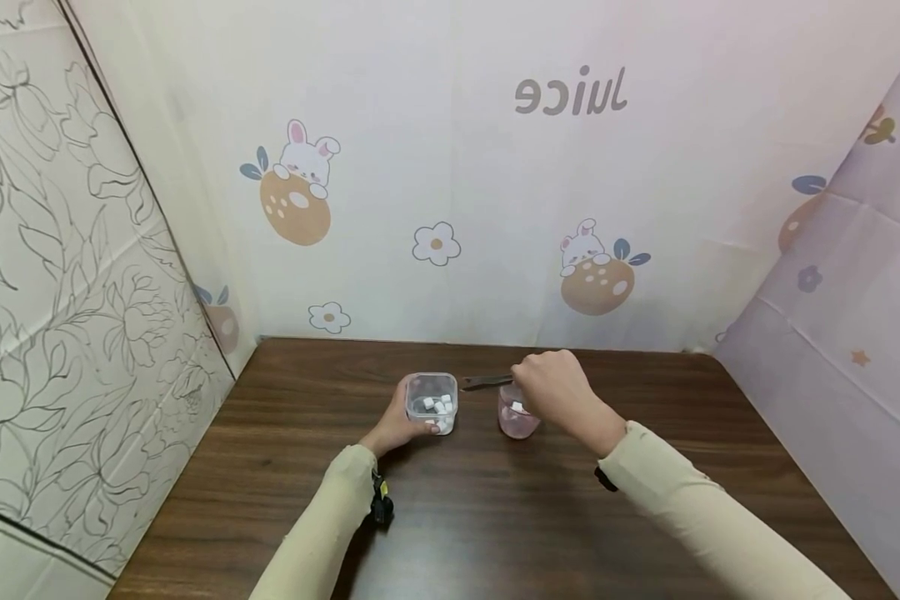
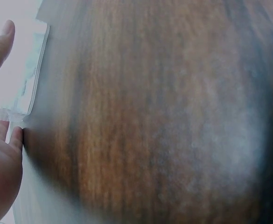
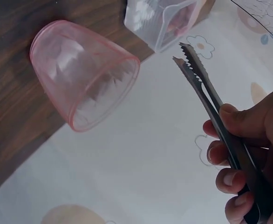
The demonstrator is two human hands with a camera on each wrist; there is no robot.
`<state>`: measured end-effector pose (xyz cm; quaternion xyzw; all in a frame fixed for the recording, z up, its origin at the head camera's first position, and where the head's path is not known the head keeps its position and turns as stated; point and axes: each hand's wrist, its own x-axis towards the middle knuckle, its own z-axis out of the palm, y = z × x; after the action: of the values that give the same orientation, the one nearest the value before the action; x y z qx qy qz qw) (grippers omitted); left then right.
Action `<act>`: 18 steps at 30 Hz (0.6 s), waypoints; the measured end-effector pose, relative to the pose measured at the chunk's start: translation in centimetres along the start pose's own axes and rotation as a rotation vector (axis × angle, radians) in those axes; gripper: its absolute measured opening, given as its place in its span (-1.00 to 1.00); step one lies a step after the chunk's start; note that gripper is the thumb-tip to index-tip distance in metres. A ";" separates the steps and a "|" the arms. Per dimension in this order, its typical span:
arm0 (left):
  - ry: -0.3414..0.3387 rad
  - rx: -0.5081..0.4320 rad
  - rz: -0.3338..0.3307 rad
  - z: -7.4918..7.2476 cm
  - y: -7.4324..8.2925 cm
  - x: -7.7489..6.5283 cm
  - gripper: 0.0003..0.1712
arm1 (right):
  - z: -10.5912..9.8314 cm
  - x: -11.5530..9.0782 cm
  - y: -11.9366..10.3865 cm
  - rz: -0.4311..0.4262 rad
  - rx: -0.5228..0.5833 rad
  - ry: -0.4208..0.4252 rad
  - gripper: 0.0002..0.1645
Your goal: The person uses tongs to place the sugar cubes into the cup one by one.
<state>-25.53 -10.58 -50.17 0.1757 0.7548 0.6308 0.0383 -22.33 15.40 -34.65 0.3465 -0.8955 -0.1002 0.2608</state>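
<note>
My left hand (image 1: 396, 427) grips the side of a clear square plastic container (image 1: 422, 385), thumb across its near side. Several small white cubes (image 1: 440, 407) lie inside it. In my right hand (image 1: 562, 387) is a pair of metal tongs (image 3: 214, 105), pinched between thumb and fingers. The serrated tips point left towards the container in the head view, close together with nothing between them. Below the right hand stands a translucent pink cup (image 3: 64, 65), partly hidden by it in the head view. A white cube (image 1: 517, 407) shows at the cup.
The dark wooden table (image 1: 307, 500) carries the container and cup near its back edge. Behind rises a white curtain (image 1: 390, 125) with rabbits and flowers. A flower-line panel (image 1: 60, 292) borders the left, and a pale printed curtain (image 1: 855, 333) the right.
</note>
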 end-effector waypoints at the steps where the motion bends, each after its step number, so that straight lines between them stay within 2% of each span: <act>1: -0.001 -0.001 0.000 0.0 0.0 0.0 0.12 | 0.3 0.1 -0.1 -0.003 0.002 0.005 -0.47; 6: 0.006 0.007 -0.002 0.0 0.0 0.1 0.14 | 1.7 0.8 -0.9 -0.016 0.029 0.003 -0.63; 12: 0.025 0.017 -0.014 0.1 -0.2 0.1 0.15 | 3.4 1.9 -2.1 -0.018 0.043 -0.059 -0.58; 18: 0.001 0.008 -0.017 -0.1 0.1 0.1 0.14 | 5.2 2.7 -3.4 -0.005 0.020 -0.098 -0.59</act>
<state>-25.58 -10.61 -50.08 0.1690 0.7587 0.6277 0.0428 -24.90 11.08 -39.19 0.3461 -0.9073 -0.1087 0.2127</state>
